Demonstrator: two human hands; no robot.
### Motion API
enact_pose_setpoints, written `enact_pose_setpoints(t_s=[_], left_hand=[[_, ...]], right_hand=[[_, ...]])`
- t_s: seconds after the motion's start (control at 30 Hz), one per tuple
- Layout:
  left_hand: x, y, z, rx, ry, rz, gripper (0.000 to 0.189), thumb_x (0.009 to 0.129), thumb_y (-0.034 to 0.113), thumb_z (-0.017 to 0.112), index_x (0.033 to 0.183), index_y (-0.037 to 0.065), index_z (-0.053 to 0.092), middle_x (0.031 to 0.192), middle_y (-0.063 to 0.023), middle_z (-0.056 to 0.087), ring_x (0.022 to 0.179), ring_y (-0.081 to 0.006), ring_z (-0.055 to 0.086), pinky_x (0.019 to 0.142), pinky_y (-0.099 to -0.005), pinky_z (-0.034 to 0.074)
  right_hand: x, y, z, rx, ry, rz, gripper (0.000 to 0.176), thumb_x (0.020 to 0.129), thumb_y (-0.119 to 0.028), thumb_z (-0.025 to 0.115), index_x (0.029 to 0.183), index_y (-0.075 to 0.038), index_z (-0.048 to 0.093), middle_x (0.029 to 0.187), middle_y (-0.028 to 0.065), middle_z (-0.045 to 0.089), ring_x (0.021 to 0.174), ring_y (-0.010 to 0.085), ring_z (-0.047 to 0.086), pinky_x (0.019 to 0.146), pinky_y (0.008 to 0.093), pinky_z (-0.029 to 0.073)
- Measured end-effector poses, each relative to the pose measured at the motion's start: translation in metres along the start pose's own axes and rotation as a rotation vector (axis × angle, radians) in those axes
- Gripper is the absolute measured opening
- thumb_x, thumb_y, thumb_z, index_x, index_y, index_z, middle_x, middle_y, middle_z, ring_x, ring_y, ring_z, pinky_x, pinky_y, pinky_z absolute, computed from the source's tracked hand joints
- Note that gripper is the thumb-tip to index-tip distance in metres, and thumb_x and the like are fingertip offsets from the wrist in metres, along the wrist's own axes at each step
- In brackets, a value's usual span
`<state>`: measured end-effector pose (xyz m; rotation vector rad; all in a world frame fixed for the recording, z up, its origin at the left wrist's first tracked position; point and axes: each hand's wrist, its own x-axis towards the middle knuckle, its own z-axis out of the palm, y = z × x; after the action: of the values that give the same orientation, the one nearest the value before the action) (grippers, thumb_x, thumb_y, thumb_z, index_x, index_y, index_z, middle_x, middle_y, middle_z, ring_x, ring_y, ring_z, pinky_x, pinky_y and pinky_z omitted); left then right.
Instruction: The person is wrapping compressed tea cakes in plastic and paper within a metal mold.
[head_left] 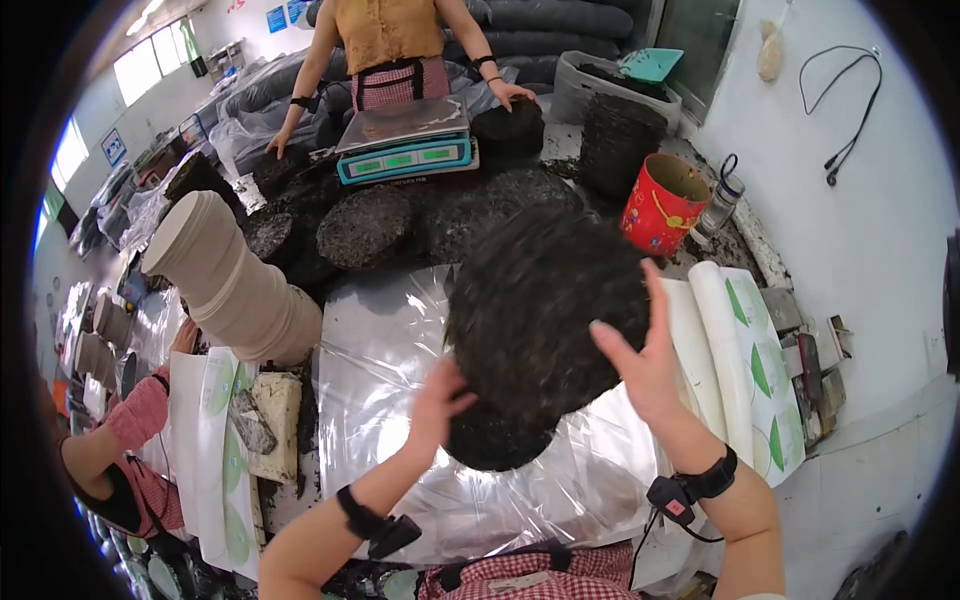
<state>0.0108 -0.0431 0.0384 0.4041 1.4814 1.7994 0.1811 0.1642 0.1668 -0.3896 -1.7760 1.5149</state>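
A large dark round cake of pressed, flaky material (545, 300) is held tilted above the table, slightly smeared by motion. At its right edge my right hand (645, 355) grips it, thumb on the face and fingers along the rim. My left hand (437, 405), blurred, is at the lower left edge with its fingers against the cake. Beneath it a second dark round cake (500, 445), partly covered by the first, lies on a clear plastic sheet (370, 400).
A stack of beige round pieces (240, 285) stands left, near white paper with green leaf prints (215, 460). Behind are more dark cakes (365, 225), a digital scale (405, 150) and a red bucket (665, 205). One co-worker (390, 40) stands opposite, another (135, 420) works at left.
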Motion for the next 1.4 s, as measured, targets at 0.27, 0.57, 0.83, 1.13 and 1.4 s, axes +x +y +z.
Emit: enact_pose_setpoints(t_s=[0.27, 0.57, 0.83, 1.13, 1.4], left_hand=[[-0.027, 0.001, -0.006, 0.463, 0.296, 0.209, 0.055, 0.098, 0.012, 0.057, 0.148, 0.002, 0.039, 0.149, -0.0181, 0.042, 0.136, -0.0288, 0.043, 0.114, -0.0386, 0.031], [-0.006, 0.022, 0.023, 1.538, -0.551, 0.781, 0.106, 0.081, 0.078, 0.048, 0.15, -0.001, 0.033, 0.158, -0.0249, 0.024, 0.149, -0.0359, 0.019, 0.121, -0.0516, 0.011], [0.009, 0.012, 0.034, 1.729, -0.864, 0.228, 0.109, 0.087, 0.074, 0.045, 0.153, -0.007, 0.014, 0.16, -0.0325, -0.003, 0.149, -0.047, -0.003, 0.119, -0.0588, 0.005], [0.024, 0.004, 0.045, 1.922, -0.97, -0.108, 0.103, 0.089, 0.07, 0.044, 0.156, -0.001, 0.011, 0.163, -0.026, -0.004, 0.151, -0.042, -0.003, 0.12, -0.0539, -0.001], [0.01, -0.022, 0.025, 1.914, -0.791, 0.322, 0.1, 0.09, 0.069, 0.044, 0.157, 0.002, 0.012, 0.163, -0.0251, 0.002, 0.152, -0.0373, -0.008, 0.119, -0.0545, -0.008]], right_hand=[[-0.074, 0.067, 0.033, -0.824, -0.232, -0.084, 0.091, 0.088, -0.033, 0.071, 0.151, 0.005, 0.017, 0.15, 0.0245, 0.031, 0.144, 0.041, 0.024, 0.118, 0.0564, 0.011], [-0.048, 0.055, 0.034, -0.989, -0.581, -0.229, 0.094, 0.078, -0.021, 0.069, 0.153, 0.003, 0.018, 0.159, 0.0238, 0.02, 0.15, 0.0384, 0.014, 0.12, 0.0571, 0.007], [-0.032, 0.109, 0.062, -0.948, -1.057, -0.463, 0.082, 0.078, -0.023, 0.058, 0.15, 0.003, 0.03, 0.159, 0.0212, 0.025, 0.149, 0.034, 0.023, 0.121, 0.0549, 0.012], [-0.041, 0.162, 0.075, -0.877, -1.251, -0.151, 0.097, 0.081, -0.031, 0.059, 0.156, 0.001, 0.006, 0.164, 0.0201, 0.006, 0.152, 0.0361, 0.008, 0.121, 0.0553, 0.006], [-0.068, 0.056, 0.032, -0.756, -0.623, -0.27, 0.083, 0.078, -0.019, 0.07, 0.149, -0.002, 0.03, 0.156, 0.0229, 0.024, 0.146, 0.0373, 0.023, 0.118, 0.0514, 0.021]])
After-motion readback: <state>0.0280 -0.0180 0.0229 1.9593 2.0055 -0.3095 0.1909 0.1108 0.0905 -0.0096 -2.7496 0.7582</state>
